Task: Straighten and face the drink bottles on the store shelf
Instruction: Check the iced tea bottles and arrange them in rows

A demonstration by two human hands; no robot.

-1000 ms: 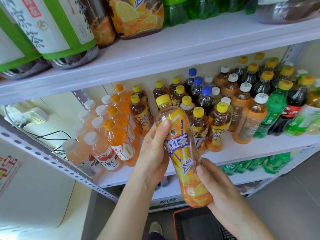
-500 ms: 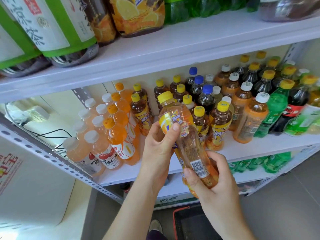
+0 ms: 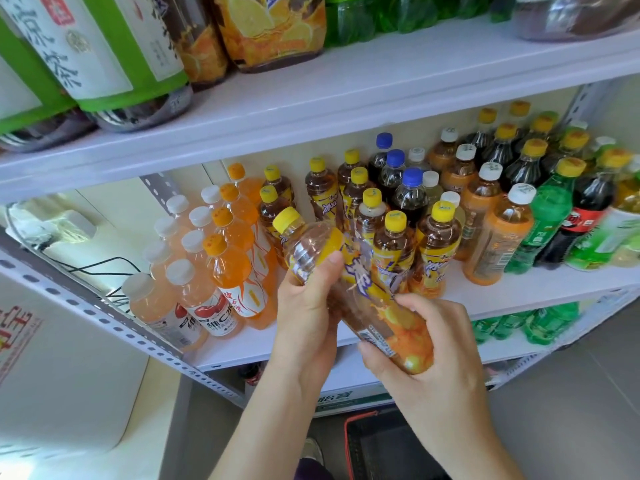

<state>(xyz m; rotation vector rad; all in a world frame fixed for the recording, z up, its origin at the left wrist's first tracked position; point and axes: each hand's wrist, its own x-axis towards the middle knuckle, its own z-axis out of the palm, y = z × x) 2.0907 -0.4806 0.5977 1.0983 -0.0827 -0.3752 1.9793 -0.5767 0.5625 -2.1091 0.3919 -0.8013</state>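
I hold an iced-tea bottle (image 3: 349, 282) with a yellow cap and a yellow label in front of the middle shelf (image 3: 519, 296). It is tilted, cap up to the left. My left hand (image 3: 308, 306) grips its upper part below the neck. My right hand (image 3: 426, 341) wraps its base. Behind it stand rows of the same iced-tea bottles (image 3: 436, 251), upright on the shelf.
Orange and pink drink bottles (image 3: 235, 271) stand at the left of the shelf, blue-capped cola, orange tea and green soda bottles (image 3: 547, 220) at the right. Large bottles (image 3: 270, 26) fill the upper shelf. A red-rimmed basket (image 3: 381, 445) sits on the floor below.
The bottle has tipped further left, cap lower, and turned in my hands. The barcode side has rolled down and the printed label front shows again.
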